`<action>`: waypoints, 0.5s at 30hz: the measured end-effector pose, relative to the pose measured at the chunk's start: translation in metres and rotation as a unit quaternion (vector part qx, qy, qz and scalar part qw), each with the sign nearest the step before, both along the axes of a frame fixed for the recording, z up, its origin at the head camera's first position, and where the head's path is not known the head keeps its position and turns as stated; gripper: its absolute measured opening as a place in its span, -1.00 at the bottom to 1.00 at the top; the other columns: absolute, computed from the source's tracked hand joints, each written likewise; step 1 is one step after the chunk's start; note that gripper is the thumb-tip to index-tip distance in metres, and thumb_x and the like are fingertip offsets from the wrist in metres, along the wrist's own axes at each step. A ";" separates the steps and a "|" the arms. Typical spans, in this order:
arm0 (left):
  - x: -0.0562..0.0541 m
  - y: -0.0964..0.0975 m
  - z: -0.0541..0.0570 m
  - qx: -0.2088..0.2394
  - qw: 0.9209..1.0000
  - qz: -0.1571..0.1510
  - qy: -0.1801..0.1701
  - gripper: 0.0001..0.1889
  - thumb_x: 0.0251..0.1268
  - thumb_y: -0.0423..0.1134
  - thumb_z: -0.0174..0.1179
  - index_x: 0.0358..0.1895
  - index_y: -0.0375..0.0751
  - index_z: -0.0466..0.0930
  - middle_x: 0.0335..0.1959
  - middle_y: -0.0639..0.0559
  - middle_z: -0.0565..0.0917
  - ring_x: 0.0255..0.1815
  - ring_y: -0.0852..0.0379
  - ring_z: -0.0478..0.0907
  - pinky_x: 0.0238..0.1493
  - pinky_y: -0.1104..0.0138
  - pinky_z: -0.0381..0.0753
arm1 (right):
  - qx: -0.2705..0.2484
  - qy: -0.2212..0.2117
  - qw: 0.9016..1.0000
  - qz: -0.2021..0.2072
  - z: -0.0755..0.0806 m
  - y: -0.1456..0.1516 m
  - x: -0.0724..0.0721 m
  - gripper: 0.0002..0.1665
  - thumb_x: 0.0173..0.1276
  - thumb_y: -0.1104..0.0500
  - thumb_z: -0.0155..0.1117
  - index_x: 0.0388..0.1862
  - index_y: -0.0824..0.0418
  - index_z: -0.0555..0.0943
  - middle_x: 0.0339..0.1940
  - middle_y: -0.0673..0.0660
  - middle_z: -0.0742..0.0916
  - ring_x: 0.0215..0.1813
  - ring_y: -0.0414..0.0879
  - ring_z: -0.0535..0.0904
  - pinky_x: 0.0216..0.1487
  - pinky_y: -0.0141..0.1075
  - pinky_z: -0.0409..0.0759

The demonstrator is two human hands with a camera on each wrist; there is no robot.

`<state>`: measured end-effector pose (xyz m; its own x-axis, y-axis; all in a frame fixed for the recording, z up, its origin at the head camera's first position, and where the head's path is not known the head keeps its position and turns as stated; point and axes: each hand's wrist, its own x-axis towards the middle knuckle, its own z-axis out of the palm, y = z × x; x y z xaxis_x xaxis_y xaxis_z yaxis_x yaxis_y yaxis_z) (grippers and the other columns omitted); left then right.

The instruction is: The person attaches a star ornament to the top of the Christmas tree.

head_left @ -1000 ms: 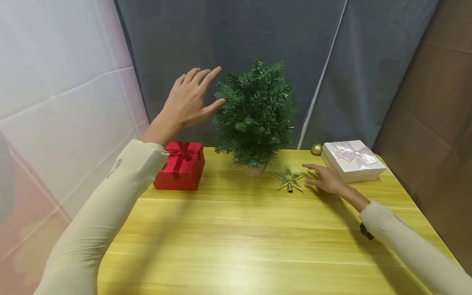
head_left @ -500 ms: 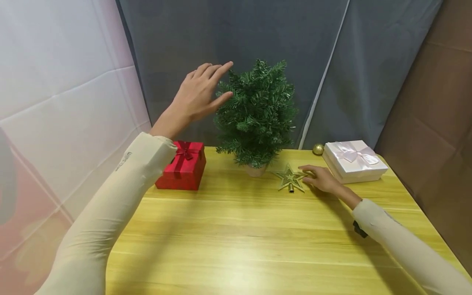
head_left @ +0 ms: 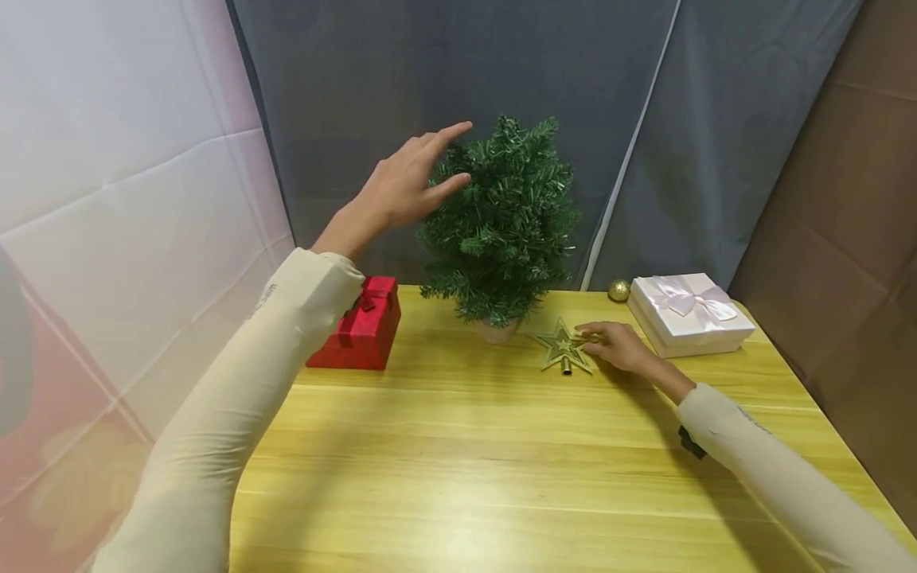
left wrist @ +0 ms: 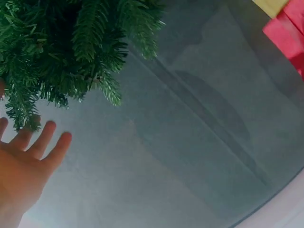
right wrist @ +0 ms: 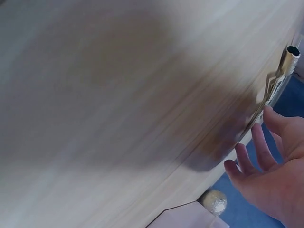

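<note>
A small green artificial Christmas tree (head_left: 505,227) stands in a pale pot (head_left: 496,330) at the back of the table. Fingers spread, my left hand (head_left: 408,183) is raised against the tree's upper left; in the left wrist view, its fingertips are beside the lower branches shown there. Right of the pot lies a gold star tree topper (head_left: 557,347) with a short tube at its base. My right hand (head_left: 620,347) is at the star's right point, thumb and forefinger parted with the gold point between them. In the right wrist view, the fingers are lightly bent at the star's edge.
A red gift box (head_left: 368,330) with a ribbon bow sits to the left, partly covered by my left sleeve. At the back right are a white gift box (head_left: 662,314) with a pale bow and a gold ball ornament (head_left: 619,290). Curtains border the table's back and sides.
My left hand has moved right, closer over the tree's left side. My right hand has slid left onto the star's right point, its thumb and forefinger drawing closer together. The star remains lying flat.
</note>
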<state>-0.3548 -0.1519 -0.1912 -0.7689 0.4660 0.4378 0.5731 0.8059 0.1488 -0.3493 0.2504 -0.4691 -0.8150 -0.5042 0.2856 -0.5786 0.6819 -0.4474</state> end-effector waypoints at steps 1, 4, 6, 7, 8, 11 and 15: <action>-0.001 0.001 0.000 0.008 1.000 -0.001 -0.009 -0.24 0.57 0.27 0.03 0.70 0.42 -0.09 0.64 0.00 0.24 0.58 -0.12 0.26 0.34 -0.24 0.43 | 0.003 -0.001 1.000 -0.001 0.001 -0.001 0.001 -0.58 0.40 0.36 0.41 0.22 0.42 0.67 -0.02 0.36 0.80 -0.02 0.31 0.74 0.09 0.22 0.62; -0.006 0.003 -0.002 0.038 0.999 -0.017 -0.024 -0.26 0.56 0.21 0.09 0.68 0.43 -0.01 0.62 0.06 0.26 0.50 -0.09 0.36 0.29 -0.17 0.49 | 0.010 -0.003 1.000 -0.001 0.002 -0.003 0.001 -0.59 0.40 0.36 0.41 0.21 0.42 0.67 -0.02 0.35 0.80 -0.02 0.31 0.74 0.09 0.22 0.62; -0.009 0.003 -0.004 0.059 0.997 -0.033 -0.026 -0.27 0.56 0.14 0.14 0.67 0.37 0.06 0.61 0.08 0.28 0.44 -0.06 0.42 0.29 -0.10 0.50 | 0.012 -0.003 1.000 -0.002 0.002 -0.003 0.000 -0.59 0.39 0.37 0.42 0.20 0.42 0.68 -0.01 0.36 0.80 0.00 0.31 0.73 0.10 0.22 0.61; -0.011 0.004 -0.005 0.069 0.996 -0.040 -0.026 -0.28 0.56 0.11 0.17 0.67 0.34 0.09 0.60 0.08 0.30 0.41 -0.05 0.45 0.28 -0.07 0.51 | 0.013 -0.002 1.000 -0.003 0.001 -0.003 0.000 -0.59 0.38 0.37 0.42 0.20 0.42 0.68 -0.01 0.36 0.80 0.00 0.30 0.73 0.10 0.22 0.62; -0.013 0.004 -0.006 0.081 0.995 -0.048 -0.026 -0.29 0.55 0.07 0.20 0.66 0.28 0.14 0.59 0.07 0.33 0.37 -0.06 0.47 0.27 -0.05 0.51 | 0.014 -0.001 1.000 -0.003 0.001 -0.003 -0.001 -0.59 0.38 0.37 0.42 0.20 0.42 0.68 -0.01 0.35 0.80 -0.01 0.29 0.74 0.09 0.21 0.62; -0.018 0.004 -0.009 0.113 0.991 -0.058 -0.032 -0.34 0.52 0.01 0.26 0.61 0.20 0.28 0.56 0.06 0.38 0.36 -0.05 0.48 0.33 0.00 0.48 | 0.020 0.005 1.000 -0.002 0.000 -0.003 -0.003 -0.59 0.37 0.36 0.44 0.18 0.41 0.69 -0.03 0.35 0.80 -0.16 0.17 0.74 0.01 0.16 0.64; -0.022 0.006 -0.014 0.154 0.985 -0.057 -0.049 -0.40 0.46 -0.02 0.34 0.51 0.19 0.43 0.50 0.08 0.45 0.30 -0.01 0.50 0.27 0.02 0.51 | 0.026 0.007 1.000 -0.004 -0.001 -0.002 -0.006 -0.58 0.35 0.35 0.46 0.18 0.41 0.70 -0.04 0.35 0.81 -0.45 -0.10 0.53 -0.14 0.05 0.60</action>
<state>-0.3769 -0.1463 -0.2047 -0.7648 0.4084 0.4983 0.6282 0.6446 0.4358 -0.3549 0.2485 -0.4697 -0.8149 -0.5124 0.2709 -0.5794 0.7083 -0.4032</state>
